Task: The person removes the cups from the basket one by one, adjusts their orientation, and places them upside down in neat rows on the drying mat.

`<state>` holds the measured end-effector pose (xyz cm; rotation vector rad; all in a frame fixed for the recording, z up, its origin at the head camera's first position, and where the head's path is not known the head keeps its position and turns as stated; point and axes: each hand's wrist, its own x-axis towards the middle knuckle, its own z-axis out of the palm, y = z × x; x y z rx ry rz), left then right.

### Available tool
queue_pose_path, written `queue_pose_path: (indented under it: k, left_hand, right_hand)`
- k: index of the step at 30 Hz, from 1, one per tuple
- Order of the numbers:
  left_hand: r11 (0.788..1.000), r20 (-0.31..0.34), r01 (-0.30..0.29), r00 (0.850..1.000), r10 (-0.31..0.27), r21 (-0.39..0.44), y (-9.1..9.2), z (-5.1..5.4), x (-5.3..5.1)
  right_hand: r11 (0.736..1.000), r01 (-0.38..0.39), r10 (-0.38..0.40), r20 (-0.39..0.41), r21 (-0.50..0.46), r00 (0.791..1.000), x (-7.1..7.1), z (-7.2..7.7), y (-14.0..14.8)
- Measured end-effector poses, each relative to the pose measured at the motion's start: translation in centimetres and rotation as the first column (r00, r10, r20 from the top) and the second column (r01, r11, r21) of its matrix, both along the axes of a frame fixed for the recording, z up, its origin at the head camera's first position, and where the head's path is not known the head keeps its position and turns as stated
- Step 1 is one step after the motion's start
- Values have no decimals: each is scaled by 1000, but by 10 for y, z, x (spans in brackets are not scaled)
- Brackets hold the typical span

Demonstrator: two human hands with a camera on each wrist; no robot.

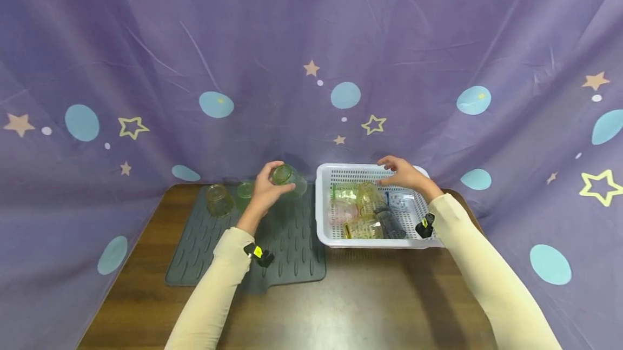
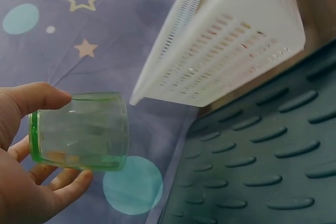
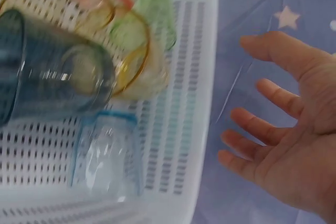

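Note:
My left hand point(image 1: 267, 190) grips a clear green-tinted glass point(image 2: 84, 132) by its base end, thumb on one side and fingers on the other. It is held tilted above the dark drying mat point(image 1: 292, 252). Two more glasses stand on that mat to the left: an amber one point(image 1: 219, 201) and a green one point(image 1: 245, 192), partly behind the hand. Over the far right rim of the white basket point(image 1: 323, 239), my right hand point(image 1: 401, 173) holds nothing, its fingers spread and loosely bent. Inside the basket lie a dark blue-grey glass point(image 3: 58, 72), a light blue glass point(image 3: 107, 153) and several others.
The wooden table point(image 1: 360, 296) carries the mat on the left and the basket on the right, close side by side. A purple curtain point(image 1: 272, 68) with stars and dots hangs right behind them. Yellow, pink and green glasses lie jumbled in the basket.

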<state>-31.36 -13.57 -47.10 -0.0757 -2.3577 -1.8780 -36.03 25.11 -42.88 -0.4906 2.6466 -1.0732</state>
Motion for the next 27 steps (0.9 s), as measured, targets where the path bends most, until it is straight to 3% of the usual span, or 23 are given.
queue_pose_path:
  k: [5,12,27]
  left_hand:
    - [996,30,2,1000,1,-92,-1,-5,-4]
    - [973,61,2,998,13,-230,0,-12,-5]
    - [909,79,-12,996,49,-417,-3,-28,-17]
  right_hand:
    - [994,33,-38,47,102,998,-9,-9,13]
    - [990,47,-66,141,133,988,-10,-19,31]
    - [966,7,-51,162,260,986,-15,-26,40]
